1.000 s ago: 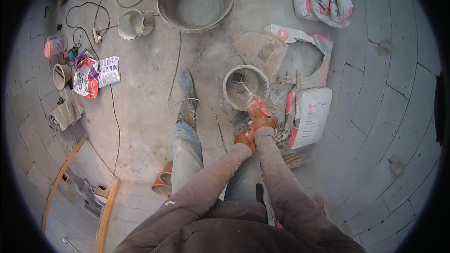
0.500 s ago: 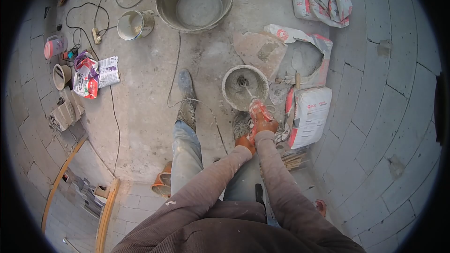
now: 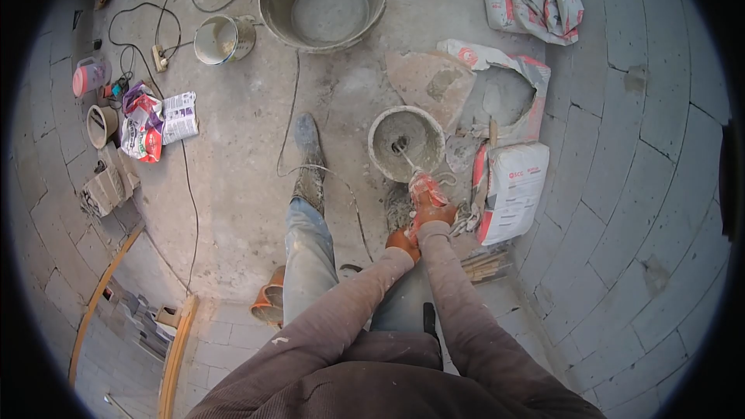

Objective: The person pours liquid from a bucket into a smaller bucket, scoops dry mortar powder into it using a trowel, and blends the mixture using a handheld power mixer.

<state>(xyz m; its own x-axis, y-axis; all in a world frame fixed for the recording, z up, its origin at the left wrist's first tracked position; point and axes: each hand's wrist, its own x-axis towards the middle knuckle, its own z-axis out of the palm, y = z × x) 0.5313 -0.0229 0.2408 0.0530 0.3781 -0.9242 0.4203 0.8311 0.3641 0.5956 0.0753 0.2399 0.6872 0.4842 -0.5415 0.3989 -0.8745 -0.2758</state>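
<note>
My right hand (image 3: 434, 211) is wrapped round the red, mortar-smeared body of a power drill (image 3: 423, 185). Lower down, my left hand (image 3: 403, 244) grips the rear of the same drill. A mixing paddle (image 3: 405, 154) runs from the drill's nose into a round bucket (image 3: 375, 157), its head sunk in grey wet mortar (image 3: 411, 126). The bucket stands on the floor just in front of my right boot, which the drill partly hides. Right of it lies a torn-open cement bag (image 3: 535, 81) with grey powder and a trowel (image 3: 493, 112) inside.
A large tub (image 3: 268, 8) and a smaller pail (image 3: 247, 35) stand ahead. More bags (image 3: 518, 190) line the right wall. A cable (image 3: 298, 85) crosses the floor near my left boot (image 3: 308, 159). Left are a plastic bag (image 3: 143, 136) and a pink jug (image 3: 95, 76).
The paddle's head has shifted down and slightly left inside the bucket. Both hands and the drill have moved a little to the left.
</note>
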